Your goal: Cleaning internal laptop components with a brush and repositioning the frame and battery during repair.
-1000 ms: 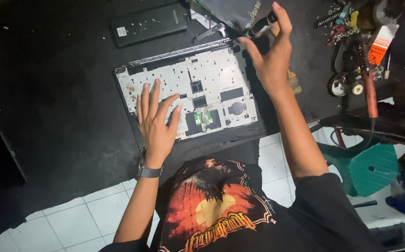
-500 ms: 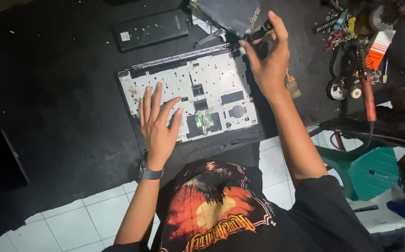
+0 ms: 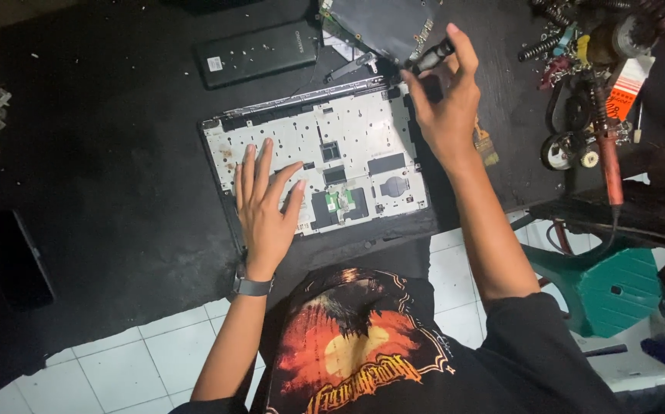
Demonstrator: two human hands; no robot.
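Fingers (image 3: 260,165) of the left hand (image 3: 265,211) lie spread and flat on the pale inner face of the opened laptop base (image 3: 325,165), pressing its left half. That base sits on a black mat (image 3: 95,169), directly ahead of the person. At two o'clock from the base, the right hand (image 3: 447,107) curls its fingers around a dark screwdriver handle (image 3: 434,55), whose tip is hidden at the base's far right corner. Just beyond, at twelve o'clock, a dark circuit board (image 3: 382,23) rests tilted. A black battery pack (image 3: 256,52) lies at eleven o'clock. Cluttered tools (image 3: 585,92) crowd three o'clock, above a green stool (image 3: 609,287).
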